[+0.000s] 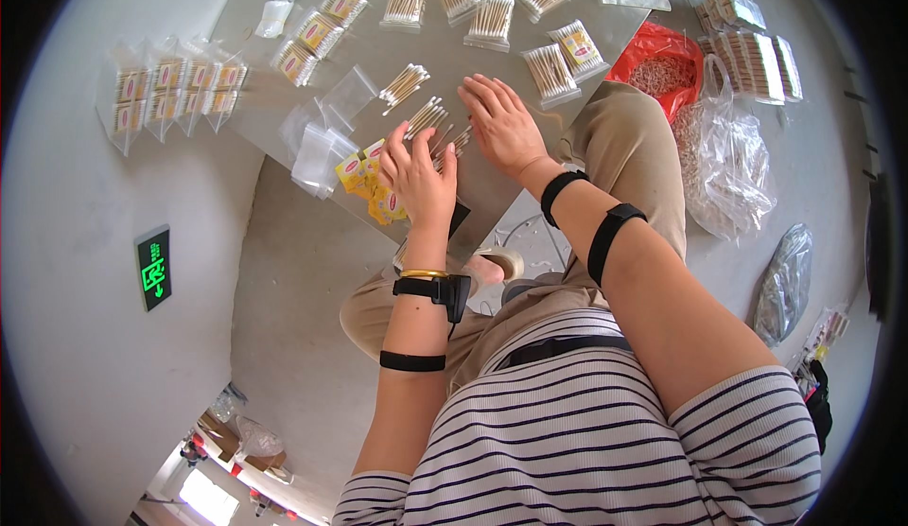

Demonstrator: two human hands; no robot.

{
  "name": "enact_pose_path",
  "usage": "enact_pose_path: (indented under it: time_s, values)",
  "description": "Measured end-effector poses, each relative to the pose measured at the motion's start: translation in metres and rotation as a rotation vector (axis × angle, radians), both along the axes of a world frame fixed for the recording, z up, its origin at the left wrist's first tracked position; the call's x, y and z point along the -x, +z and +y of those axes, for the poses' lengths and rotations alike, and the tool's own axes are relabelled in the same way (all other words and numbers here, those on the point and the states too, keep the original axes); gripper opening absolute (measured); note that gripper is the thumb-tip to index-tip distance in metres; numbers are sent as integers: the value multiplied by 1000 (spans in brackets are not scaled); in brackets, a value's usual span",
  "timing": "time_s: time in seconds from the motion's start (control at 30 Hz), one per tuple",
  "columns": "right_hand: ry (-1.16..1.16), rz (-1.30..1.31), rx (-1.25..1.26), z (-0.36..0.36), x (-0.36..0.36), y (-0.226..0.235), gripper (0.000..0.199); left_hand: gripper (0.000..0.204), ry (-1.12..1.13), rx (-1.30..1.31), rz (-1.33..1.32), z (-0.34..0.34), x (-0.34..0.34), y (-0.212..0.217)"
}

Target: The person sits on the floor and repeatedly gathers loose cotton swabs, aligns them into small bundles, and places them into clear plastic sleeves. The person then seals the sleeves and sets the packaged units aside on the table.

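A grey table (pixel 530 206) was seen from above, spread with wooden-stick cotton swabs and their wrappings. A red bag (pixel 662 64) of loose swabs and a clear bag (pixel 724 162) were set at the table's right end, with stacks of filled packs (pixel 757 58) beyond them. A strip of joined packs (pixel 170 91) was laid out well apart at the left. Bundled swabs in clear sleeves (pixel 492 23) were lined along the far side, empty sleeves (pixel 326 138) were heaped nearer, and yellow labels (pixel 364 178) were piled just beside the left hand (pixel 421 178).

That hand was laid on a loose bunch of swabs (pixel 430 121) with its fingers spread and bent over the sticks, while the right hand (pixel 501 127) was rested flat and open just beside it, its fingertips touching the same bunch. Nothing was gripped in either hand. A small counted bunch (pixel 405 83) was left just beyond them.

The step in hand was judged to be the counting out and squaring up of a bunch for one sleeve. For the next move, it was thought, the sticks would need to be gathered level, pinched together and slid into an open sleeve with a label.
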State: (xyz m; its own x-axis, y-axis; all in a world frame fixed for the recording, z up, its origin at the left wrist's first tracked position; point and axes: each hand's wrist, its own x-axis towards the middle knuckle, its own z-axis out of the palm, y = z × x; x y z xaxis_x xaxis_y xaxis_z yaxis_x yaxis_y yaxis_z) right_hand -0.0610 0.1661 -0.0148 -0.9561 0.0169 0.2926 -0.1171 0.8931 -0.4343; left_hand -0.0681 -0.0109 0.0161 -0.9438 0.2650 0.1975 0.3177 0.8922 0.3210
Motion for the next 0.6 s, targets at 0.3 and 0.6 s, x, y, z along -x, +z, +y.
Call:
enact_pose_path:
  time_s: [0.3, 0.6]
  values:
    - [3, -20, 16, 1, 0, 0, 50, 35, -6, -23, 48, -1, 9, -2]
    - [-3, -15, -9, 0, 0, 0, 49, 35, -18, 24, 21, -3, 16, -3]
